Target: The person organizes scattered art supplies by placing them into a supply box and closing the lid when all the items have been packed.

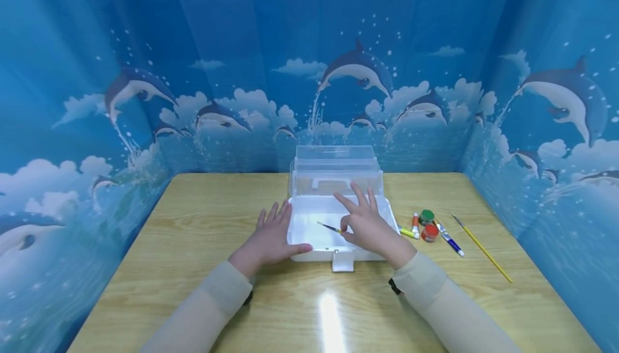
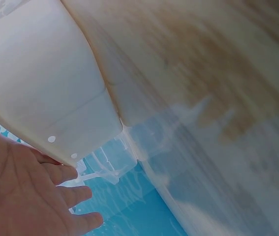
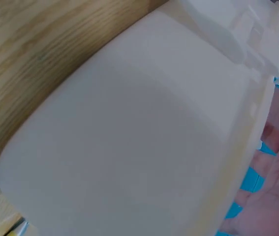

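Note:
A white plastic box [image 1: 311, 256] lies with its clear lid [image 1: 333, 167] raised at the back and its front latch [image 1: 343, 261] hanging down. My left hand [image 1: 275, 237] rests along the box's left side, fingers stretched out and thumb over the front left corner. Between thumb and forefinger, my right hand [image 1: 369, 227] pinches a thin paintbrush [image 1: 330, 228] over the inside of the box, bristles pointing left. The other right fingers are spread. In the left wrist view, straight fingers [image 2: 73, 195] lie beside the box wall; the right wrist view has the box wall [image 3: 129, 123] covering the brush.
Right of the box lie a green-lidded jar [image 1: 426, 217], a red jar [image 1: 430, 233], an orange tube [image 1: 415, 225], a yellow-green tube [image 1: 407, 232] and a blue tube [image 1: 452, 244]. Further right is a long yellow paintbrush [image 1: 483, 251]. A dolphin-printed curtain [image 1: 261, 63] surrounds the wooden table [image 1: 203, 208].

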The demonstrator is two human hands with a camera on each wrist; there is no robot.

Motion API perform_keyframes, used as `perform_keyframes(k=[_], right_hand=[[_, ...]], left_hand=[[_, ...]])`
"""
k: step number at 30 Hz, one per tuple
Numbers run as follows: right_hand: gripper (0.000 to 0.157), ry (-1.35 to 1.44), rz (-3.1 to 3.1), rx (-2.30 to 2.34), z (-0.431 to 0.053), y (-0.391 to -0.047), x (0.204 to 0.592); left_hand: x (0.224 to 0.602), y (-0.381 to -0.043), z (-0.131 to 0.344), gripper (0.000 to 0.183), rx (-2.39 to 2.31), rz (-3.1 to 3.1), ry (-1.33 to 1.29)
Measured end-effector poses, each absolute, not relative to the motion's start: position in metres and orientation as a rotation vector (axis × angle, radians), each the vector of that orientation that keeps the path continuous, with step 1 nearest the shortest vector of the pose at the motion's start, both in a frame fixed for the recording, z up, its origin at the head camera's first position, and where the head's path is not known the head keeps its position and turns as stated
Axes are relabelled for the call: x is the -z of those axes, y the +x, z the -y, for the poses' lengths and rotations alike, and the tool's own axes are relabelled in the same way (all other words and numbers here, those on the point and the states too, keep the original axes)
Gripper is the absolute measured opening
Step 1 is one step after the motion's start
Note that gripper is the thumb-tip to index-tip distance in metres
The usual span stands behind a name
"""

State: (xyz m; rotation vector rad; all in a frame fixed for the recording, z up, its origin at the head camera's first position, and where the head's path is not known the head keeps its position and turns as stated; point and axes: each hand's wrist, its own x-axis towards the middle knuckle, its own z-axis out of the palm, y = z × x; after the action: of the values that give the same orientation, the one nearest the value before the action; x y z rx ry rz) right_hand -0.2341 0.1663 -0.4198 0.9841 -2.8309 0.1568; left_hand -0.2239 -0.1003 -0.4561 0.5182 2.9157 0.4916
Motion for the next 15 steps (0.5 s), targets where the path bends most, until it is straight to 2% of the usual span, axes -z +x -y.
perform_keyframes(k=[15], right_hand=[[0.019, 1.070, 2.908, -0.231, -0.1607, -0.2411, 0.4282]], left_hand=[[0.4557, -0.2243, 0.0996, 0.121, -0.480, -2.902, 0.504]])
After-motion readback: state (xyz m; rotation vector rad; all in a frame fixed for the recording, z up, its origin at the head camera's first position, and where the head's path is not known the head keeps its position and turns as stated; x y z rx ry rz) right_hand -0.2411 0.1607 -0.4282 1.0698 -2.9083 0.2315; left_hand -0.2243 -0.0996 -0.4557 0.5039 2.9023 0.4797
